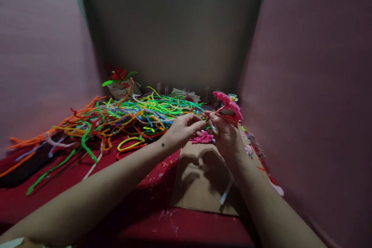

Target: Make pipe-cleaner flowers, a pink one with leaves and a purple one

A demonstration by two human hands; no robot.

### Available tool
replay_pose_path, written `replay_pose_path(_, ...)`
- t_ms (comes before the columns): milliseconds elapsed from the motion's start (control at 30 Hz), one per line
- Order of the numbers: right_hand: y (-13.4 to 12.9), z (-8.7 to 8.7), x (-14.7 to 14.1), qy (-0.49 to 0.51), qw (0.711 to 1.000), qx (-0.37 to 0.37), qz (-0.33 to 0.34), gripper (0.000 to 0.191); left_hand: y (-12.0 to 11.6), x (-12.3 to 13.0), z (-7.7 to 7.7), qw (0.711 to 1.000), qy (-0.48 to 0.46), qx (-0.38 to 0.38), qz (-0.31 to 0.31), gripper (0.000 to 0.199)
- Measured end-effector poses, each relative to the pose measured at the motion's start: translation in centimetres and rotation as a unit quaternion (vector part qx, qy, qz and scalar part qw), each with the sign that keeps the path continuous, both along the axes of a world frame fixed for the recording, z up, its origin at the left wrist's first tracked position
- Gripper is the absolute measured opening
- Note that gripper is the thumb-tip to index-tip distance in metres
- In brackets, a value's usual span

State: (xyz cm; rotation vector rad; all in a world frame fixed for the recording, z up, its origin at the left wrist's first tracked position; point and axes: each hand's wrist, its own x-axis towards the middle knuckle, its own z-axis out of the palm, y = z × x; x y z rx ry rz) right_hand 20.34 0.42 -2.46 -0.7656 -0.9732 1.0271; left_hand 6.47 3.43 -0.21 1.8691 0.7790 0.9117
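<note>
A pink fuzzy flower [228,104] on a pink stem rises above my right hand [228,133], whose fingers are closed round the stem. Something small and pale, too blurred to name, also shows at that palm. My left hand [186,128] is beside it, thumb and fingers pinched close to the lower end of the stem; what they grip is too small to make out. Below both hands lies a brown board [200,193]. Another pink fuzzy piece [203,138] rests at its far edge, partly behind the hands.
A heap of colourful pipe cleaners [145,110] spreads across the red cloth [139,205]. Yellow-and-red handles [130,144] lie at its near side. A red flower [119,74] stands at the back left. A translucent stick [226,190] is on the board. Pink walls flank both sides.
</note>
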Motion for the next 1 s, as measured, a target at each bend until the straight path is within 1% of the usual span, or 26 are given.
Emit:
replay_pose_path(67,-0.4,0.1,-0.5,-0.012,1.0,-0.006,-0.025,0.016,-0.8,-0.2,-0.8,0.997,-0.01,0.078,0.022,0.025)
replay_pose_path(133,-0.8,0.1,-1.0,-0.03,0.999,-0.006,-0.04,0.017,-1.2,-0.2,-1.5,0.985,0.009,0.165,0.058,0.024)
replay_pose_path(167,-0.8,0.0,-1.2,-0.04,0.998,-0.005,-0.047,0.016,-1.3,-0.1,-1.8,0.978,0.022,0.193,0.071,0.022)
replay_pose_path(200,-0.9,0.0,-1.4,-0.047,0.997,-0.005,-0.055,0.015,-1.3,-0.1,-2.1,0.974,0.029,0.208,0.08,0.02)
replay_pose_path(267,-0.9,-0.1,-1.7,-0.052,0.997,-0.012,-0.062,0.011,-1.2,-0.2,-2.4,0.975,0.015,0.206,0.078,0.017)
replay_pose_path(400,-1.0,-0.3,-2.4,-0.058,0.997,-0.038,-0.037,0.008,-1.1,-1.0,-2.5,0.985,-0.053,0.151,0.057,0.016)
replay_pose_path(500,-1.0,-0.8,-2.9,-0.055,0.997,-0.045,-0.012,0.012,-1.4,-1.7,-2.3,0.992,-0.079,0.085,0.048,0.015)
replay_pose_path(633,-0.6,-2.1,-3.0,-0.054,0.998,-0.019,0.035,0.015,-2.0,-2.5,-1.9,0.993,-0.114,-0.018,0.034,0.012)
replay_pose_path(767,-0.2,-2.9,-2.8,-0.067,0.996,0.001,0.059,0.015,-2.2,-2.9,-1.5,0.986,-0.141,-0.088,0.007,0.011)
replay_pose_path(900,-0.3,-2.6,-2.6,-0.079,0.993,-0.006,0.087,0.019,-2.2,-3.2,-1.2,0.977,-0.152,-0.147,-0.006,0.009)
replay_pose_path(1000,-0.4,-2.1,-2.6,-0.036,0.991,-0.029,0.122,0.022,-2.0,-3.3,-1.3,0.967,-0.168,-0.192,-0.019,0.008)
